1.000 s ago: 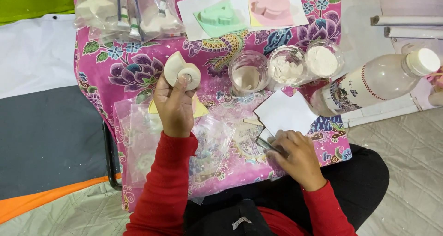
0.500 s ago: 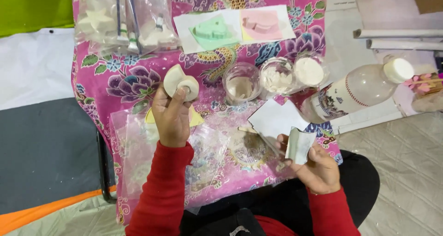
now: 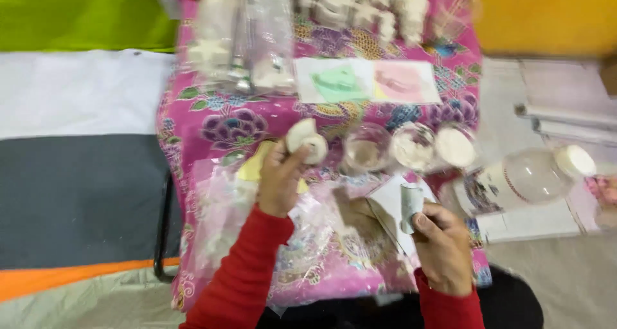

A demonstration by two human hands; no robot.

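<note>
My left hand (image 3: pixel 277 178) holds up a small white rounded clay piece (image 3: pixel 306 141) over a table draped in a pink flowered cloth (image 3: pixel 212 120). My right hand (image 3: pixel 443 245) grips a folded piece of pale sandpaper-like sheet (image 3: pixel 410 205) near the table's front edge. A white paper square (image 3: pixel 391 203) lies just left of that hand. Crinkled clear plastic (image 3: pixel 308 245) covers the cloth between my hands. Both sleeves are red. The picture is blurred.
Three clear cups (image 3: pixel 411 146) with white powder or liquid stand in a row mid-table. A lying clear bottle with a white cap (image 3: pixel 533 174) is at the right. Green and pink moulds on paper (image 3: pixel 366 81) sit further back, with bagged white pieces (image 3: pixel 238 39) behind.
My right hand lifted the folded sheet off the table and now holds it upright. My left hand kept the white piece raised. The camera tilted, showing more of the table's far end.
</note>
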